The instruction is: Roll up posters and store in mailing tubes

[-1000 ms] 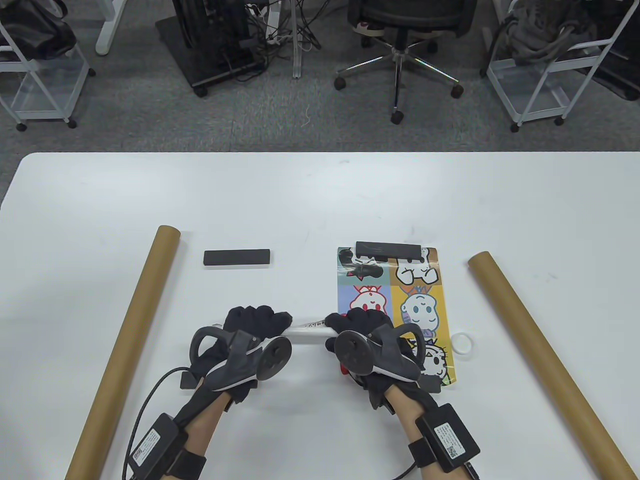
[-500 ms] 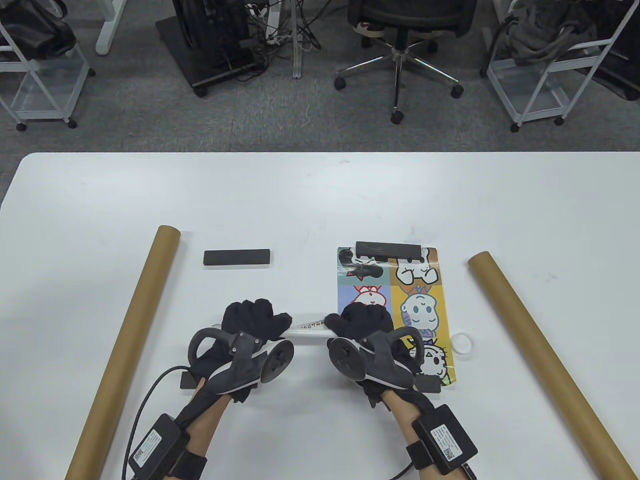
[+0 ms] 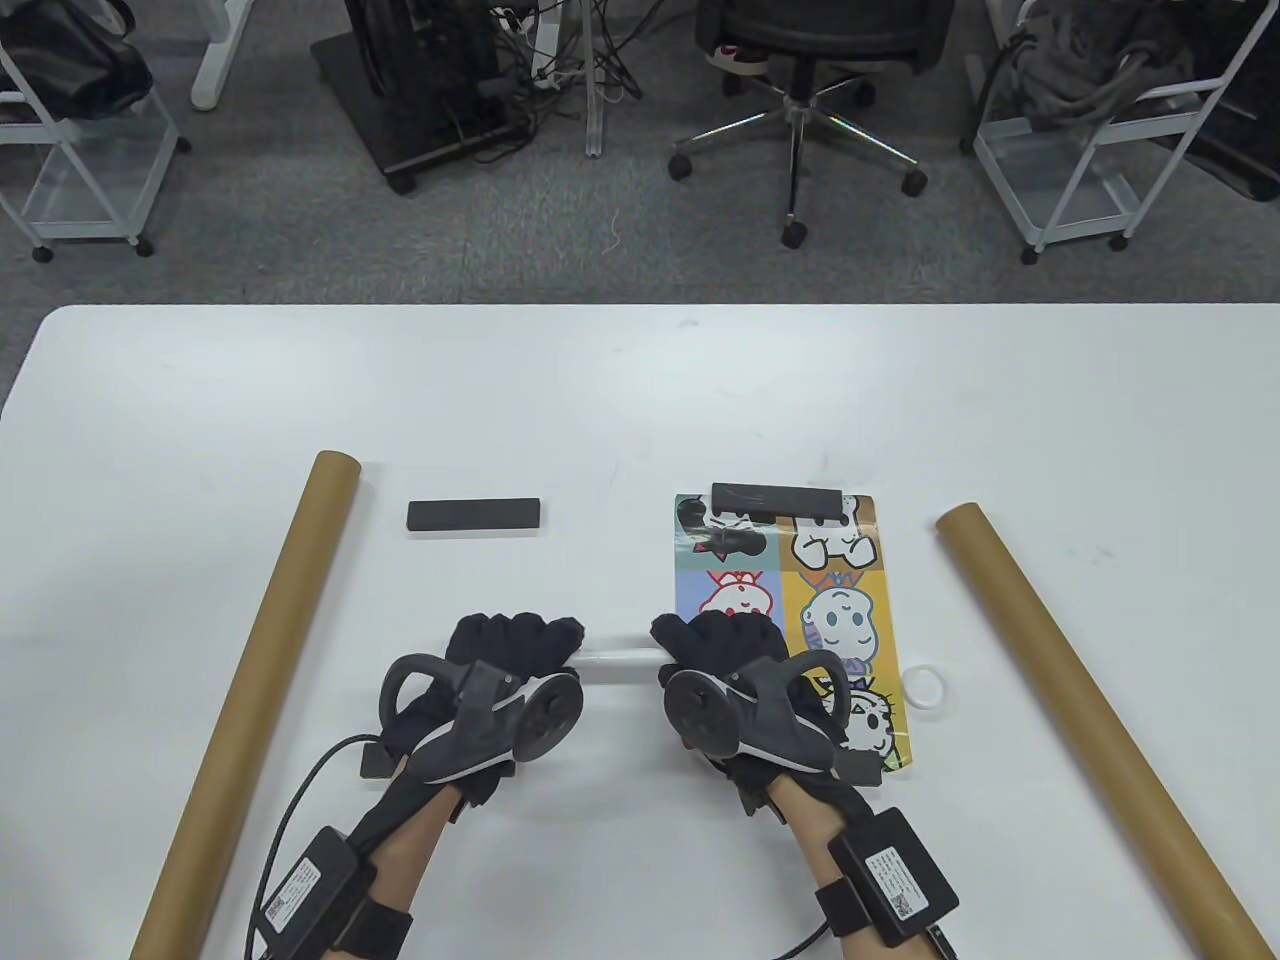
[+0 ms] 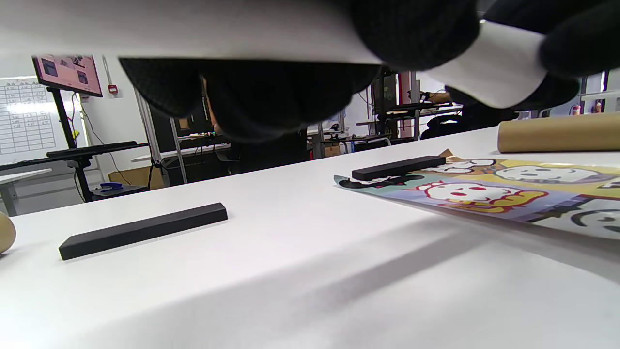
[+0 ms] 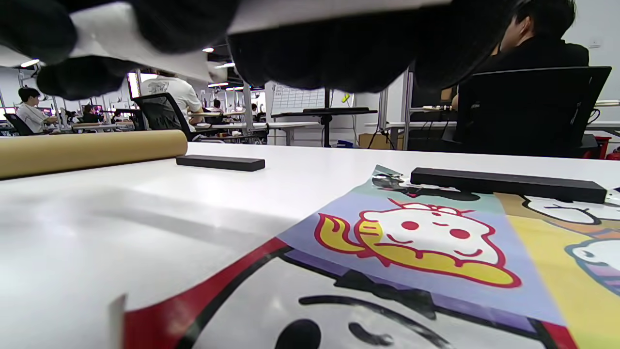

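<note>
White rolled poster (image 3: pixel 620 664) lies sideways above the desk (image 3: pixel 640 400); your left hand (image 3: pixel 510 650) and right hand (image 3: pixel 725 650) each grip one end, the left brown tube (image 3: pixel 250 690) nearer your left hand

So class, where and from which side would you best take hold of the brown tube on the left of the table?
Grip the left mailing tube around its middle, coming down from above with the fingers wrapping across it. It lies flat on the table, long and round, so a mid-length hold should balance it.
</note>
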